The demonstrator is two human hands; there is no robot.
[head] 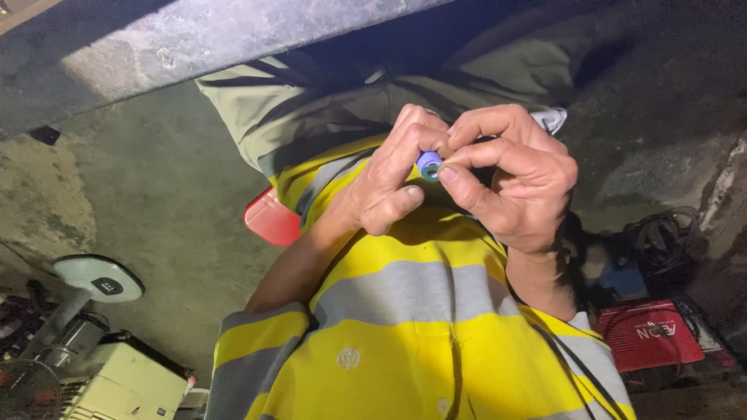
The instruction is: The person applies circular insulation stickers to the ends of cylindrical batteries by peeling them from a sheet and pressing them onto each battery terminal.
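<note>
We pinch a small purple cylinder (429, 166) between both hands near the middle of the view, above our yellow-and-grey striped shirt (412, 327). Our left hand (387, 183) grasps it from 9 o'clock, our right hand (513, 175) nips its end from 3 o'clock. A red box (650, 334) lies at 4 o'clock, a pale machine (124, 381) at 8 o'clock

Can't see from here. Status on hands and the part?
Left hand and right hand both pinching small blue cylinder, close over yellow-and-grey striped shirt. Nothing in the way.
</note>
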